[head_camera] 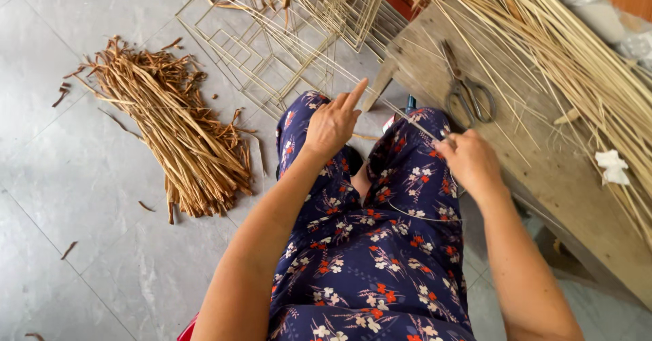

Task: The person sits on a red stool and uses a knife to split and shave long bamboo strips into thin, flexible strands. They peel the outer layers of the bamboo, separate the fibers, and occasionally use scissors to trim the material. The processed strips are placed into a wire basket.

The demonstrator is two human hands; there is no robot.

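Pale split cane or reed is the working material shown in the head view, the only view given. A single thin strand point(401, 113) is stretched across the lap of the seated person, over dark floral-printed trousers point(367, 246). The right hand point(468, 161) is closed in a pinch on the strand just above the right knee, so that the strand is anchored there; the left hand point(333, 120) rests over the left knee with fingers loosely spread and the forefinger extended along the strand, apparently guiding rather than clamping it, though contact under the fingers cannot be told. A low wooden bench point(543, 171) stands just beside the right knee, and its near edge runs diagonally close to the right forearm; a long bundle of pale strands point(577, 62) is laid along it within easy reach, with a pair of metal scissors point(465, 90) and a small white scrap point(613, 166) beside it. Open wire frames point(272, 49) lie on the floor ahead of the knees. A heap of brown peeled strips point(170, 123) is set well apart to the left, on grey floor tiles point(68, 198), where most free room for the left arm is seen.
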